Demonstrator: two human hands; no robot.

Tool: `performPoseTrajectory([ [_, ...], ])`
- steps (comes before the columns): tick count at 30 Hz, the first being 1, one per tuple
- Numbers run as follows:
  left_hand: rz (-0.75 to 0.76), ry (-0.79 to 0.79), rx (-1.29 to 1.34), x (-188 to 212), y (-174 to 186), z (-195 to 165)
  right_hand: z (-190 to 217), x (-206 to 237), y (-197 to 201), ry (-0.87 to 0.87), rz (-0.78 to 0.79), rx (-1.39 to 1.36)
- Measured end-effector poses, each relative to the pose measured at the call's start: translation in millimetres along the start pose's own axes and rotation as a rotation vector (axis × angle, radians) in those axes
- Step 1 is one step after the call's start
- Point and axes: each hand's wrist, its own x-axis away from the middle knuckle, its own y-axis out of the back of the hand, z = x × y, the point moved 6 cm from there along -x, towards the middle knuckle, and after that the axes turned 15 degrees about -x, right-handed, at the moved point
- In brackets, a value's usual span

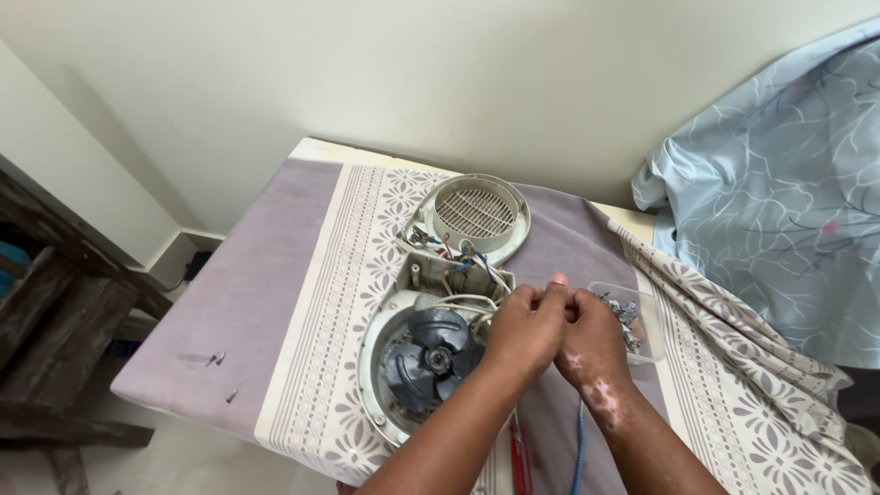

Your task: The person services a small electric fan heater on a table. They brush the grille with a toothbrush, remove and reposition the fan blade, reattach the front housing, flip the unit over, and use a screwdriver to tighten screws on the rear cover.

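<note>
An opened cream-coloured fan housing (431, 275) lies on the cloth-covered table (275, 275), with a round grille (477, 213) at its far end and a dark fan blade (429, 356) at its near end. Coloured wires (463, 261) run through its middle. My left hand (524, 328) and my right hand (591, 335) meet just right of the housing, fingers pinched together on something small that I cannot make out. A clear tray of small metal parts (632, 316) sits partly hidden behind my right hand.
Loose screws (216, 359) lie on the table's left part near its front edge. A red-handled tool (520, 463) and a blue cable (578, 449) lie between my forearms. Pale blue patterned fabric (779, 202) hangs at right. Dark wooden furniture (46, 302) stands at left.
</note>
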Motion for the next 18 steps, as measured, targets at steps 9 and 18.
performPoseTrajectory([
  [9, -0.028, -0.007, 0.100, -50.4, 80.2, -1.9, 34.6, -32.3, -62.2, -0.137, -0.001, -0.246],
  [18, -0.142, 0.040, 0.030, -101.5, 131.7, -7.0, 48.3, -76.7, -85.6, -0.158, -0.013, -0.251],
])
